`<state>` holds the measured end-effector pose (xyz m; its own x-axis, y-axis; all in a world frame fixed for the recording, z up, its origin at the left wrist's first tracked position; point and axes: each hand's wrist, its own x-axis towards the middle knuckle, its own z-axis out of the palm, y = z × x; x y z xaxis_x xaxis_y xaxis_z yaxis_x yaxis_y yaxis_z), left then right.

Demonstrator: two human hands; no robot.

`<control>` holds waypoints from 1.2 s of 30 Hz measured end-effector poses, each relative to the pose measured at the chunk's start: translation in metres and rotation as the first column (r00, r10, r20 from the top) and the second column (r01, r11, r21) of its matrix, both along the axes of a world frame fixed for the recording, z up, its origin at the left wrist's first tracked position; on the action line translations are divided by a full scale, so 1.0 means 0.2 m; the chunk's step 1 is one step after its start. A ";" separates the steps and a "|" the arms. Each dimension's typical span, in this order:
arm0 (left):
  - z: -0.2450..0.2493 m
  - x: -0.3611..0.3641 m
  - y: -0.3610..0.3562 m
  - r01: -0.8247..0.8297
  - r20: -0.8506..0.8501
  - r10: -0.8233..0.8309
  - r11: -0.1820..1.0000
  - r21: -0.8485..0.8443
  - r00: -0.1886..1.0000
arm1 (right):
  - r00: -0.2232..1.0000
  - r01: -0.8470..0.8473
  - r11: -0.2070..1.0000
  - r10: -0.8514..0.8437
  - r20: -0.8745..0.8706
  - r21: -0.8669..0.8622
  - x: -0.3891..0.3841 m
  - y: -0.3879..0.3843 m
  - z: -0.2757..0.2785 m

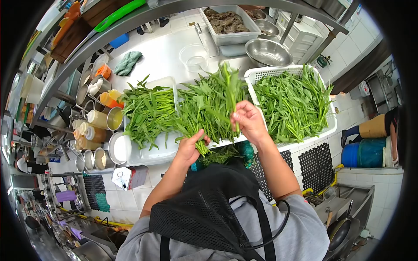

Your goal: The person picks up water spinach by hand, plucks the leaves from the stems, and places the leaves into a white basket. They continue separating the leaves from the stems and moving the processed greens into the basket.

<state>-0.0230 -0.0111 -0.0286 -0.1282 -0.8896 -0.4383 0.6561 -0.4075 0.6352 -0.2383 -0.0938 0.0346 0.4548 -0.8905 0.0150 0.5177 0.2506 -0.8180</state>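
My left hand [190, 147] is closed round the stem ends of a bunch of leafy greens [197, 130], low over the counter's front edge. To its right and higher, my right hand [249, 119] pinches a smaller upright bunch of greens [230, 89] by the stems. Between and behind the hands lies a pile of the same greens [204, 98]. On the left, a translucent plastic tub [148, 155] holds more greens [150, 111] with their stems side by side. A white perforated basket [333, 124] full of loose greens [291, 104] stands on the right.
Behind the greens are a clear round container [193, 57], a cleaver [206, 40], a steel bowl [268, 53] and a tub of dark food [230, 39]. Sauce bottles [96, 118] and small bowls line the left side. A metal shelf rail [174, 9] crosses above the counter.
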 end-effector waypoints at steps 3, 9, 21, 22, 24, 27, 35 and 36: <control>0.01 -0.01 -0.02 -0.042 0.003 0.042 0.999 0.004 0.999 | 0.961 -0.034 0.999 0.026 -0.274 -0.022 0.03 0.05 -0.15; -0.01 0.01 -0.08 -0.127 0.026 0.126 0.990 0.067 0.992 | 0.923 -0.229 0.973 0.228 -0.310 0.034 0.03 0.16 -0.29; 0.01 0.00 -0.11 -0.108 -0.040 0.108 0.994 0.008 0.993 | 0.799 -0.439 0.897 0.419 -0.431 0.057 -0.01 0.26 -0.38; 0.03 -0.01 -0.10 -0.123 -0.008 0.123 0.992 0.018 0.992 | 0.815 -0.399 0.916 0.375 -0.442 0.040 0.00 0.27 -0.37; 0.02 -0.02 -0.11 -0.140 0.034 0.141 0.990 -0.019 0.989 | 0.826 -0.347 0.937 0.321 -0.463 0.031 0.04 0.28 -0.30; 0.01 -0.03 -0.12 -0.149 0.092 0.153 0.988 -0.048 0.984 | 0.842 -0.237 0.971 0.190 -0.505 -0.030 0.10 0.29 -0.31; 0.07 -0.04 -0.12 -0.241 0.029 0.249 0.957 -0.162 0.968 | 0.733 -0.058 0.933 -0.201 -0.650 -0.354 0.13 0.29 -0.26; 0.08 -0.04 -0.11 -0.227 0.016 0.233 0.960 -0.164 0.972 | 0.736 -0.058 0.932 -0.202 -0.646 -0.357 0.13 0.29 -0.26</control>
